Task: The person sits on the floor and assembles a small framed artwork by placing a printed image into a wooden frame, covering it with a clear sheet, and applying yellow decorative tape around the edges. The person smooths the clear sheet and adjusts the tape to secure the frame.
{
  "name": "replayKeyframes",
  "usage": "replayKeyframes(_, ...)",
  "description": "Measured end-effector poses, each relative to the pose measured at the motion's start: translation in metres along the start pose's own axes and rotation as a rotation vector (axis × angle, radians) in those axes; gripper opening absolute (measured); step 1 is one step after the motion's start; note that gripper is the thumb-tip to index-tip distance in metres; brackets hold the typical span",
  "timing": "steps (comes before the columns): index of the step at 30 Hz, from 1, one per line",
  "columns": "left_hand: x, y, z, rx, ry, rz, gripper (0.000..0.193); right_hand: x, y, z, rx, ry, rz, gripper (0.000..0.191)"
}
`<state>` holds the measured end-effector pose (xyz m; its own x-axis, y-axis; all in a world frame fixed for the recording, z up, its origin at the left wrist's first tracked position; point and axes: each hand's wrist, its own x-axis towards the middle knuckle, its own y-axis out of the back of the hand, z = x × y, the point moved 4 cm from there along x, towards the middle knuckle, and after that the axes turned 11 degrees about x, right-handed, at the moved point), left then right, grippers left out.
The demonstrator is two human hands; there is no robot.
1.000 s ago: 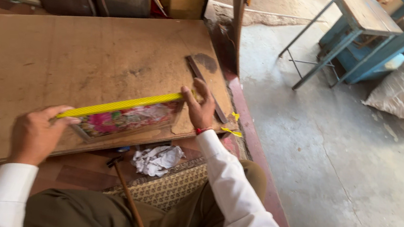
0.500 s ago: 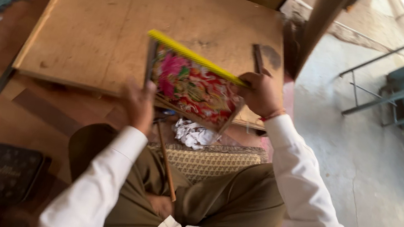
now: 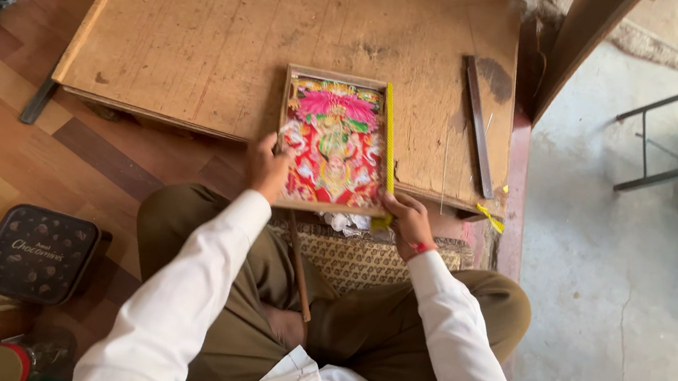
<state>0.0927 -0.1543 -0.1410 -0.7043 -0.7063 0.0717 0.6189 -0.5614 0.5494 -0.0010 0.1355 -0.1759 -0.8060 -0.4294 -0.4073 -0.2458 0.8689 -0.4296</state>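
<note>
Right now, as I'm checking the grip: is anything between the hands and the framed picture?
Nothing visible. The left hand grips the framed picture at its lower left edge, the right hand at its lower right corner by the yellow strip.

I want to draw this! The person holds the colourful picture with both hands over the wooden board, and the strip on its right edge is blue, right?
Not quite: the strip along the right edge of the picture is yellow, not blue, as the head view shows. The left hand and right hand do hold it over the wooden board.
</note>
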Motion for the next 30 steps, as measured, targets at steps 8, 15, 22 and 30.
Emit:
replayKeyframes(8,0.032,-0.021,0.023,0.434,-0.105,0.192,0.037,0.033,0.0,0.017,0.0,-0.005,0.121,0.018)
replayKeyframes(15,0.028,-0.026,0.017,0.273,-0.126,0.124,0.035,0.035,0.013,0.017,-0.044,0.057,0.168,0.02)
replayKeyframes(22,-0.109,-0.072,0.048,0.218,-0.564,-0.249,0.023,0.028,0.015,0.025,0.077,0.008,0.153,0.021)
replayKeyframes(30,-0.15,-0.125,0.041,0.492,-0.59,-0.441,0.021,0.031,0.015,0.031,0.138,0.033,0.12,0.02)
